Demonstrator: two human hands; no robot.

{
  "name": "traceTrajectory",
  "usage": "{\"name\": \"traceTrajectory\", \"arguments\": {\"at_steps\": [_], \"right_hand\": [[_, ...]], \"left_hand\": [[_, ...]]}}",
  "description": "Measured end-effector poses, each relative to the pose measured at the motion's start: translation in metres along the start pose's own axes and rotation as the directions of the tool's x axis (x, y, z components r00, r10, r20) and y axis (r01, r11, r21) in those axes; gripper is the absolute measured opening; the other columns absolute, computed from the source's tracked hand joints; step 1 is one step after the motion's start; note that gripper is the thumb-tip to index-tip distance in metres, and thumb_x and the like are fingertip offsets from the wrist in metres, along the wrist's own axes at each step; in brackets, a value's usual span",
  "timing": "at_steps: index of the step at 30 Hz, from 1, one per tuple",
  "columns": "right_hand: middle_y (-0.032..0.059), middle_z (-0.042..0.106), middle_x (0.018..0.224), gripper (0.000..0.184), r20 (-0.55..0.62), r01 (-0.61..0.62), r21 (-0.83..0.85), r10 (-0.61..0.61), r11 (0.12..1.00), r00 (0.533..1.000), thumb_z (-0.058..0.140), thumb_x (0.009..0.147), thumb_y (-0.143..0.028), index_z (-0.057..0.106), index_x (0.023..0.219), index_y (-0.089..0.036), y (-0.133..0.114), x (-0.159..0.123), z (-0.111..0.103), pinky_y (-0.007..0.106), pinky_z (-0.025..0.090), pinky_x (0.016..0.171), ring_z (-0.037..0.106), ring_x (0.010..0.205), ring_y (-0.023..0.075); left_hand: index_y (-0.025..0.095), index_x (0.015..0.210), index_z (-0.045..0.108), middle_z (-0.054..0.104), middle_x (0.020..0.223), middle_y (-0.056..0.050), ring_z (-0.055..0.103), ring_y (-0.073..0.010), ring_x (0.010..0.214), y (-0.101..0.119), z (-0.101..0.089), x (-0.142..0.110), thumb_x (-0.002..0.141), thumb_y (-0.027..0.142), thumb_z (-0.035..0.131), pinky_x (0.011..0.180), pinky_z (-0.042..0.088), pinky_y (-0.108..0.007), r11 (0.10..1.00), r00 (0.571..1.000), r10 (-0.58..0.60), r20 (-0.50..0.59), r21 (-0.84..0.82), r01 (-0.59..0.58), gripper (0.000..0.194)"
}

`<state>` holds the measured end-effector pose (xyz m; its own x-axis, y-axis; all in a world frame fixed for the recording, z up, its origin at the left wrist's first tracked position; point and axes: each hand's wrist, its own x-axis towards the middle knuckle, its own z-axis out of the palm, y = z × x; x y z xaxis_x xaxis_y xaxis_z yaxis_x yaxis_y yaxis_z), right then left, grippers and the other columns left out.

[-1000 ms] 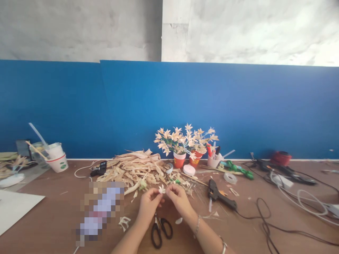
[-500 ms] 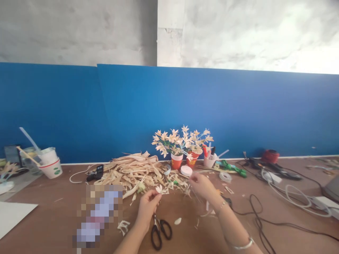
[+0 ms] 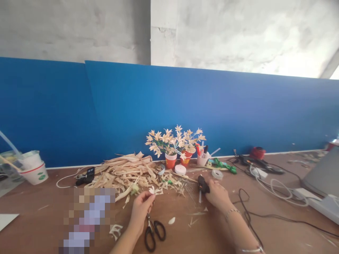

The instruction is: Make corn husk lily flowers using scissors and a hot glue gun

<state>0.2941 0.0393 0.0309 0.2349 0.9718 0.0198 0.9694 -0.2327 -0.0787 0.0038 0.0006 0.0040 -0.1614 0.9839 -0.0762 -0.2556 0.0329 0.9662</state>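
Note:
My left hand (image 3: 141,208) pinches a small pale husk flower (image 3: 152,190) between thumb and fingertips, just in front of the husk pile. Black-handled scissors (image 3: 155,231) lie on the table below that hand. My right hand (image 3: 219,197) is closed at a black hot glue gun (image 3: 202,184), whose grip is partly hidden by the fingers. A whitish glue stick (image 3: 200,197) shows beneath the gun. One loose pale petal (image 3: 171,221) rests right of the scissors.
Dried corn husks (image 3: 127,169) are heaped behind my left hand. Husk flowers (image 3: 174,141) stand in red cups (image 3: 171,162) against the blue partition (image 3: 127,106). Tape rolls (image 3: 217,174), a black cable (image 3: 275,220) and white cables lie to the right. A white cup (image 3: 35,173) stands left.
My right hand has moved right and down from beside the husk scraps and now has the hot glue gun in it. The left hand still pinches the flower. The view has shifted right.

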Motion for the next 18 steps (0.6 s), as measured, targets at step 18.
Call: {"name": "traceTrajectory", "arguments": {"at_steps": [18], "right_hand": [[0.0122,0.065,0.095,0.029,-0.041,-0.067,0.235,0.079,0.970,0.996,0.044,0.079,-0.034,0.058,0.101,-0.021,0.0011,-0.0068,-0.0050,0.030,0.042,0.064,0.061,0.089,0.0269]], "left_hand": [[0.013,0.064,0.062,0.049,0.045,0.005,0.039,-0.0063,0.041,-0.0021,-0.0032,0.0013,0.057,0.042,0.071,0.043,0.028,-0.018,0.999,1.000,0.006,0.008,0.036,-0.007,0.031]]}}
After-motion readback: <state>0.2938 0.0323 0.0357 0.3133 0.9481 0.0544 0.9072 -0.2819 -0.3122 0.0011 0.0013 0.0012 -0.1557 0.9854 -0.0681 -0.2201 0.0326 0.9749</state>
